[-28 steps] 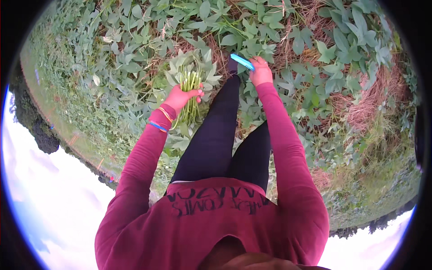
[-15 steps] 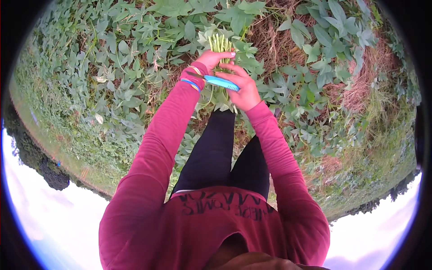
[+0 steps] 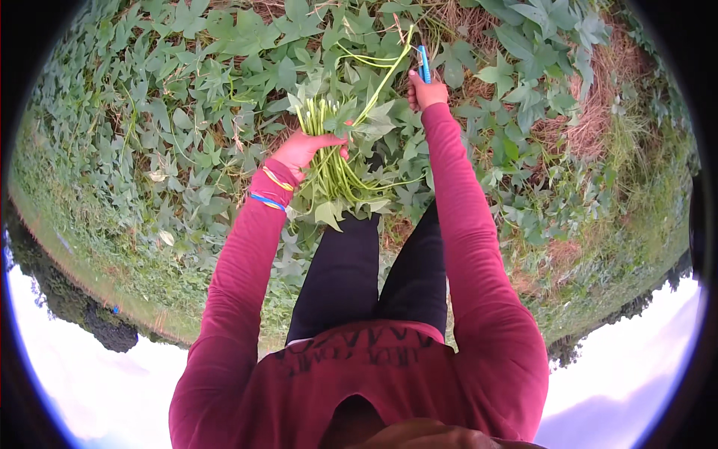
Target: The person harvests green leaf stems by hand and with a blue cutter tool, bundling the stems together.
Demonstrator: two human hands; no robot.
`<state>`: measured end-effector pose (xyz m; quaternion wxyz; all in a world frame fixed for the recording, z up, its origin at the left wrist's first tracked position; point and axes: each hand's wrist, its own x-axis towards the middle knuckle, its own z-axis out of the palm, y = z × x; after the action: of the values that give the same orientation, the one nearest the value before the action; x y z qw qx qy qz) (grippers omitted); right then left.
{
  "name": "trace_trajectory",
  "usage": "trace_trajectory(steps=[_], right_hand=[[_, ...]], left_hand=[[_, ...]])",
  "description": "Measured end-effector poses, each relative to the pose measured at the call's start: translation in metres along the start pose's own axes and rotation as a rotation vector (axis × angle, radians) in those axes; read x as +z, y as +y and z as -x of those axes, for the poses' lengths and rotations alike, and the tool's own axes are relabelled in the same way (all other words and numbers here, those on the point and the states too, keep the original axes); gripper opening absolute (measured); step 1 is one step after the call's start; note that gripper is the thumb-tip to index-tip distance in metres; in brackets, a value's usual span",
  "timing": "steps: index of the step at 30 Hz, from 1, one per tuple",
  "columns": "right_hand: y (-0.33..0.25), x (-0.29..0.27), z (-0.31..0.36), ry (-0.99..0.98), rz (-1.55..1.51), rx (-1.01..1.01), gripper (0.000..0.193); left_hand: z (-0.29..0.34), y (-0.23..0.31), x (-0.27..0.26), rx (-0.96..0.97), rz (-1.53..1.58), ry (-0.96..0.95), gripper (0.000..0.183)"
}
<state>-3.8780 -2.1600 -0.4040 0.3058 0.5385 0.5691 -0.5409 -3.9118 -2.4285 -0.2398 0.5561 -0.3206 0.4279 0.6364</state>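
Observation:
My left hand (image 3: 301, 148) is closed round a bunch of green leafy stems (image 3: 329, 173), with the thumb across the front. Pale cut ends stick out above the fist, and leaves hang below it. One longer stem (image 3: 389, 78) slants up and right from the bunch toward the knife. Out to the right and farther forward, my right hand (image 3: 428, 93) grips a knife (image 3: 425, 64) by its blue handle. Its dark blade points away from me and is hard to make out against the plants.
Low vines with lobed leaves (image 3: 187, 112) cover the ground around my legs (image 3: 340, 269). Dry brown straw (image 3: 602, 112) shows among them at the right. Trees (image 3: 97, 322) stand along the field's edge.
My hands have moved apart: the left went left and slightly down with the bunch, the right went forward and right with the knife. The long slanting stem now shows between them.

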Motion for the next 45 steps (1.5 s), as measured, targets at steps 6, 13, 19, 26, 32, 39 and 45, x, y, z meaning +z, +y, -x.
trace_trajectory(steps=[6,13,19,26,32,39,45], right_hand=[[-0.002,-0.018,0.137,-0.122,-0.916,-0.289,0.029],[-0.017,-0.077,0.159,0.01,-0.681,-0.426,0.026],[-0.005,-0.17,0.189,0.197,-0.887,-0.529,0.035],[0.023,-0.149,0.22,0.187,-0.644,-0.679,0.036],[0.039,-0.091,0.222,0.001,-0.577,-0.818,0.032],[0.036,-0.063,0.226,-0.301,-0.364,-0.844,0.028],[0.072,-0.111,0.155,0.17,-0.617,-0.485,0.021]], left_hand=[[-0.01,-0.031,0.067,0.079,-0.16,-0.112,0.032],[-0.012,-0.052,0.119,-0.077,-0.399,-0.251,0.031],[-0.017,-0.055,0.134,-0.029,-0.443,-0.128,0.035],[-0.003,-0.024,0.174,0.129,-0.031,0.059,0.033],[0.0,-0.03,0.206,0.268,0.003,0.036,0.031],[0.043,0.003,0.145,0.482,-0.21,0.252,0.026],[0.128,0.0,0.035,0.274,-0.915,0.415,0.029]])
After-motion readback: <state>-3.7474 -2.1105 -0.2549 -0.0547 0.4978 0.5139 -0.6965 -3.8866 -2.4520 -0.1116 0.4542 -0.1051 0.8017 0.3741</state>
